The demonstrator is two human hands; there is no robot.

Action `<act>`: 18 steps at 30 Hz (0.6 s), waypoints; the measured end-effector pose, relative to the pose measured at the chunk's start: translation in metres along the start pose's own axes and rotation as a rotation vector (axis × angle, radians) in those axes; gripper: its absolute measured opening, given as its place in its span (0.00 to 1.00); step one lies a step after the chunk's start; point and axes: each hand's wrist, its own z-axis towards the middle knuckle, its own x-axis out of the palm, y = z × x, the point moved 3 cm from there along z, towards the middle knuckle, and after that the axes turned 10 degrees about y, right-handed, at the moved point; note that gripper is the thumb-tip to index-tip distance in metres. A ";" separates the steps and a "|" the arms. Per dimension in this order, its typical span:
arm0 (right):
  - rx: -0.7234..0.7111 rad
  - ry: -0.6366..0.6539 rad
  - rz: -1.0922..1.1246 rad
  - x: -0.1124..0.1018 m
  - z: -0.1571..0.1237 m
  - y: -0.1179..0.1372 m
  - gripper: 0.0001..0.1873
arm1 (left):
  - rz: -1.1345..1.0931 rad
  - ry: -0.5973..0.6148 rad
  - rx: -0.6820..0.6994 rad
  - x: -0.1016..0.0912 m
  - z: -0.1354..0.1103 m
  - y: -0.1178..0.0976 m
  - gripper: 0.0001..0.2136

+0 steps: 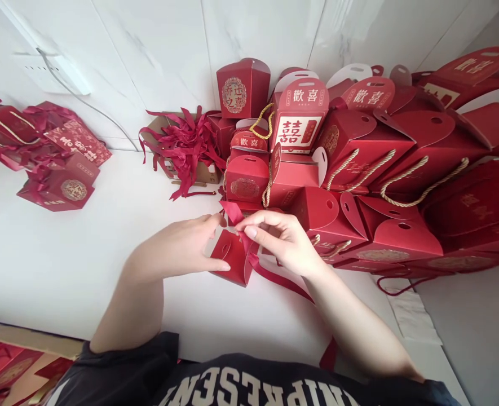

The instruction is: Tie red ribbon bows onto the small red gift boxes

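Observation:
On the white table in front of me is a small red gift box [237, 272], with a slot in its top flap. My right hand [283, 237] pinches a dark pink ribbon [244, 242] above the box between thumb and fingers. A long tail of the ribbon runs under my right wrist toward the table's near edge. At the box's left side, my left hand [190, 242] has its thumb spread away from its curled fingers. Its thumb tip lies against the box, and the fingertips are near the ribbon's upper end; whether they touch it I cannot tell.
A cardboard box [209, 173] heaped with loose ribbons [185, 141] stands behind. Several red gift boxes [249, 181] are packed on the right, some with rope handles. Ribboned boxes [63, 183] sit at far left. A cable [92, 107] hangs from the wall socket. A carton of red boxes [8, 366] shows lower left.

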 end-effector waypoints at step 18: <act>0.140 0.089 -0.266 0.026 0.017 -0.027 0.09 | -0.294 0.256 -0.003 -0.012 0.016 0.029 0.25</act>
